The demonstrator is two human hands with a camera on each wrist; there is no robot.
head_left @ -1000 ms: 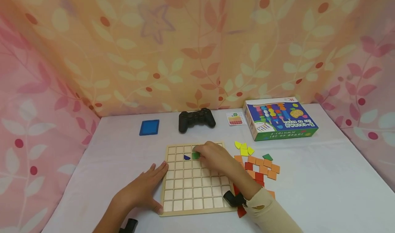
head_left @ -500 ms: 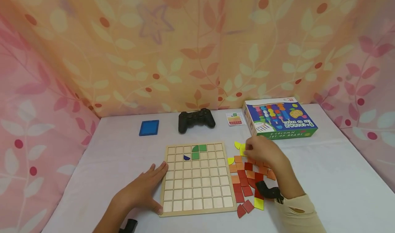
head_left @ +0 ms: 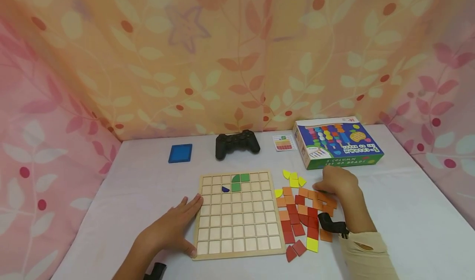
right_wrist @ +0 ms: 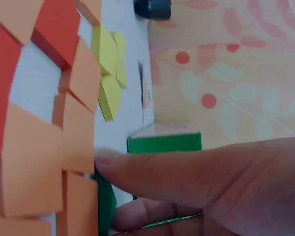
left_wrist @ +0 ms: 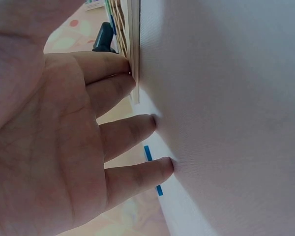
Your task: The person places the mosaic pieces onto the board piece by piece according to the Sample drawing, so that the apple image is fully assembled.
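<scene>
Three flat green tiles point(head_left: 236, 187), two square and one quarter-round, lie in compartments near the top of the pale wooden grid board point(head_left: 239, 255) at the lower middle of the head view; a dark blue piece point(head_left: 225, 189), rounded on one side, lies in the compartment just left of the lower green square. At lower left, the left hand point(head_left: 170, 225) rests against the board's left edge with fingers straight and spread, a wide grip. Right of the board, square orange tiles point(head_left: 317, 195) and red tiles point(head_left: 293, 218), some of the red quarter-round, spread over the white cloth-covered surface point(head_left: 393, 218), with yellow pieces point(head_left: 294, 183) mostly above them. The right hand point(head_left: 339, 181), above a beige sleeve point(head_left: 369, 255), is at the upper right of this scatter. Farther up are a shallow blue tray point(head_left: 180, 153), a black game controller point(head_left: 237, 144), a printed card point(head_left: 284, 143) and a glossy cardboard box point(head_left: 337, 142), before a floral curtain point(head_left: 237, 57). In the left wrist view, two fingers touch the board's wooden edge at the top; two lower fingertips rest on the finely textured cloth. In the right wrist view, the grip is narrow: thumb and fingertip pinch a smooth green piece point(right_wrist: 106, 206) at lower left of centre, just beside thick, matte orange tiles.
</scene>
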